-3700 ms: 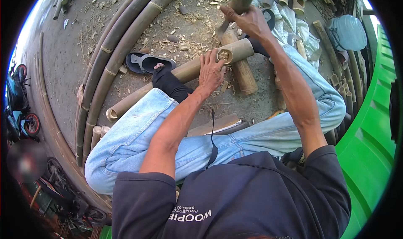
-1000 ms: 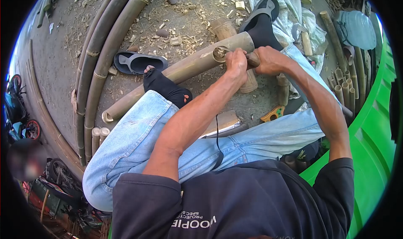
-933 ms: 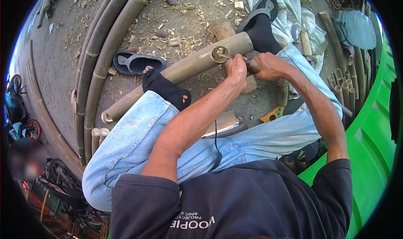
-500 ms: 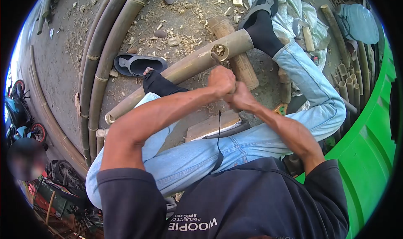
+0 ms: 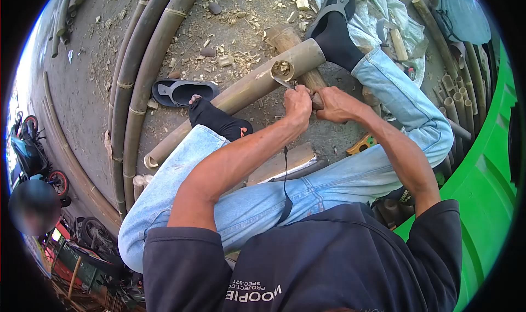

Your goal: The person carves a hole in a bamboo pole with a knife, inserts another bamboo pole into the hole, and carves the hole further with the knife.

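Snugly, the fingers of the left hand and right hand grip a bladed tool; just beyond them its blade sits at the hole in the bamboo tube, with pale chips farther out.

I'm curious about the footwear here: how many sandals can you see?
2. One sandal lies beside the left foot, close to the bamboo tube; the other sandal is at the right foot. Others could be hidden.
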Motion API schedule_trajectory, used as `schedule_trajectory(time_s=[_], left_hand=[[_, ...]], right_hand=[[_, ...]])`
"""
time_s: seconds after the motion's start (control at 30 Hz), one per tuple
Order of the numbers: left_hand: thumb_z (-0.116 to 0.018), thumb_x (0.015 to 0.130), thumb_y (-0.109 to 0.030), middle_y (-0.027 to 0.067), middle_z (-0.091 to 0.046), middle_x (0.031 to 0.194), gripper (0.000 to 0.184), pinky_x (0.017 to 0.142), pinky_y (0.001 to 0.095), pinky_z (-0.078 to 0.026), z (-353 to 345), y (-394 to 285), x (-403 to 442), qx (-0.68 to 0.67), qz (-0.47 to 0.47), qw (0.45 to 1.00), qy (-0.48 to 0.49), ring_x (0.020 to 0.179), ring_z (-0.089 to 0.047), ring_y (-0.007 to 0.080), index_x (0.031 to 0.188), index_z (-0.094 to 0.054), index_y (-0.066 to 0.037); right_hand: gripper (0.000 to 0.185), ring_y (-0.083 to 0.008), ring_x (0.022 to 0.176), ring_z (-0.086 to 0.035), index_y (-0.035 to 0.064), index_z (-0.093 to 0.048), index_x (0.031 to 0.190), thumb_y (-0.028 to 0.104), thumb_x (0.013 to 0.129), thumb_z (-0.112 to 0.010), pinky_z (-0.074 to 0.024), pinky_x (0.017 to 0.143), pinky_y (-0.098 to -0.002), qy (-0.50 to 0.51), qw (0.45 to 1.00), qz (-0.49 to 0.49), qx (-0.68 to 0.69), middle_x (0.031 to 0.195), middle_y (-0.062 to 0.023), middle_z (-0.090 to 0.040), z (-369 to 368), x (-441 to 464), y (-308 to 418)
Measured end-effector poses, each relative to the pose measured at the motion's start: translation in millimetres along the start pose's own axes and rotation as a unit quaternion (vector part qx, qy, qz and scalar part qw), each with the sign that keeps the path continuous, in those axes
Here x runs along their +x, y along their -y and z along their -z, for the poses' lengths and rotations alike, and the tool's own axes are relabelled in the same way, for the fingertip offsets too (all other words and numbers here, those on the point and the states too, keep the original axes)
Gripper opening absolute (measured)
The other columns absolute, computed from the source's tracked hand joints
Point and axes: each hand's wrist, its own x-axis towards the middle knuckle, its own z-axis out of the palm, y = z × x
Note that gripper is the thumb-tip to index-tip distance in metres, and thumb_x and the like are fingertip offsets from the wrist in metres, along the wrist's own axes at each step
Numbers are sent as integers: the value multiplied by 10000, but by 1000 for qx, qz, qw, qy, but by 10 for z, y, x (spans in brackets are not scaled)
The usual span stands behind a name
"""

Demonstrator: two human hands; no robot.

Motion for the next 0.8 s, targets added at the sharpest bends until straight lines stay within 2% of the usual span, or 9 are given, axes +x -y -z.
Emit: schedule_trajectory(time_s=[0.13, 0.27, 0.3, 0.43, 0.5, 0.57, 0.63, 0.67, 0.8], left_hand=[[-535, 928, -249, 269, -705, 824, 372, 710, 481, -545, 215, -178, -9, 226, -91, 970, -5, 751, -683, 382, 807, -720, 51], [-562, 918, -275, 303, -703, 871, 383, 751, 516, -574, 713, -436, 251, 510, -319, 776, 189, 843, -707, 469, 822, -745, 47], [-573, 899, -268, 242, -729, 842, 353, 752, 496, -594, 770, -434, 391, 568, -393, 674, 262, 837, -728, 434, 781, -757, 10], [-560, 911, -283, 238, -736, 877, 368, 776, 489, -592, 718, -1021, 277, 611, -164, 736, 242, 853, -734, 411, 833, -760, 15], [-589, 933, -303, 271, -720, 874, 432, 671, 482, -559, 692, -1039, 205, 470, -77, 859, 188, 768, -722, 362, 936, -713, 111], [-593, 915, -264, 241, -713, 916, 402, 713, 479, -544, 575, -702, 175, 433, -66, 879, 189, 804, -700, 305, 984, -703, 116], [-588, 899, -232, 265, -703, 956, 380, 769, 497, -518, 390, -344, 65, 67, 56, 990, 106, 867, -681, 307, 987, -694, 122], [-588, 899, -232, 265, -703, 956, 380, 769, 497, -518, 324, -248, -32, 69, 59, 990, 108, 867, -681, 307, 987, -694, 122], [-549, 909, -265, 283, -687, 936, 413, 789, 502, -496, 393, -243, -292, 64, -19, 997, 49, 873, -655, 317, 918, -671, 129]], right_hand=[[520, -417, 802, -717, -95, -607, 1179, 183, 755, -721, -576, 747, -453, -84, 990, 6, 109, 916, -284, -714, -500, 60, -13], [389, -290, 687, -706, -76, -622, 1110, 158, 810, -706, -575, 625, -418, -51, 933, -82, 346, 856, -224, -704, -774, 109, 469], [317, -240, 651, -685, -66, -615, 1070, 143, 844, -690, -564, 579, -395, -34, 875, -99, 472, 822, -184, -686, -822, 145, 639], [183, -204, 603, -657, -47, -584, 978, 113, 915, -647, -551, 521, -373, 10, 605, -102, 790, 758, -106, -645, -826, 358, 916], [204, -178, 589, -639, -37, -573, 1001, 141, 929, -639, -540, 508, -351, 3, 610, -110, 785, 757, -88, -620, -697, 266, 928], [298, -298, 706, -708, -55, -576, 1074, 182, 908, -648, -576, 615, -436, -63, 882, -136, 447, 842, -196, -675, -492, 91, 716], [372, -377, 814, -709, -74, -567, 1129, 198, 890, -653, -571, 715, -474, -73, 966, -77, 234, 908, -255, -684, -331, -11, 330], [449, -455, 922, -711, -93, -558, 1183, 215, 872, -659, -566, 815, -512, -75, 997, -15, 12, 974, -314, -692, -294, -53, 276], [551, -537, 1086, -633, -133, -528, 1269, 231, 875, -650, -511, 954, -535, -33, 996, -36, 71, 1127, -356, -668, -210, -155, 593]])
